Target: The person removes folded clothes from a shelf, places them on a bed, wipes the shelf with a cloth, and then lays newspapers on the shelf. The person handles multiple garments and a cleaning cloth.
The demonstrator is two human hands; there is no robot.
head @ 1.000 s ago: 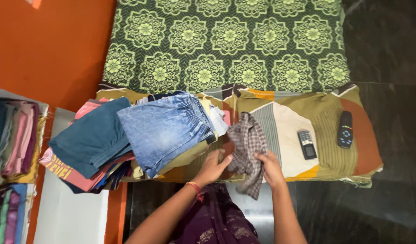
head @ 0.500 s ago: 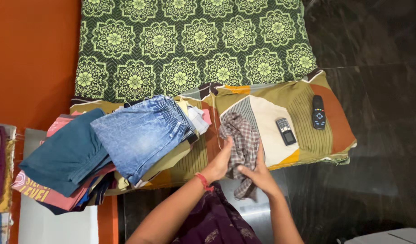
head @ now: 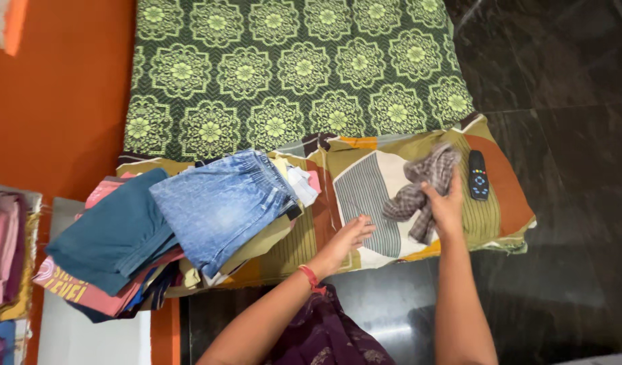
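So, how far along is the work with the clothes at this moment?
Done: a folded pile lies on the left, with the denim piece on top and the teal garment beside it. In hand: the right hand grips the checked cloth, crumpled, next to the remote; the left hand lies open on the patterned cushion. Left: the checked cloth is not yet folded.

Dark glossy floor (head: 567,101), orange wall (head: 54,101)

No packages, labels, signs or screens show anywhere among the clothes and bedding.
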